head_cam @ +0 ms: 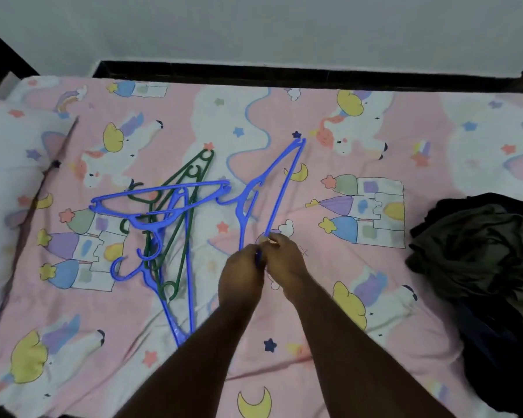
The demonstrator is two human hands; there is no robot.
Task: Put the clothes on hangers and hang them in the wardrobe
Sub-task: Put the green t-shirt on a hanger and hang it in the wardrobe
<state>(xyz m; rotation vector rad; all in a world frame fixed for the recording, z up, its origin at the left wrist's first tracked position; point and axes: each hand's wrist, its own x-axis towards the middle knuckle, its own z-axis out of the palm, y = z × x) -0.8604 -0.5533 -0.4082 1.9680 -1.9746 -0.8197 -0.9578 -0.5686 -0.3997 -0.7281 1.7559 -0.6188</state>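
A blue plastic hanger (277, 188) lies on the bed, its far tip pointing away from me. Both hands meet at its near end: my left hand (243, 274) grips the end, and my right hand (286, 256) pinches the hanger's bottom bar beside it. To the left sits a tangled pile of blue hangers (160, 203) and green hangers (195, 170). A heap of dark clothes (480, 245) rests at the bed's right side.
The bed is covered by a pink sheet (375, 297) with unicorn and castle prints. A white pillow (3, 182) sits at the left. A dark bed frame (284, 73) and a white wall run along the far side.
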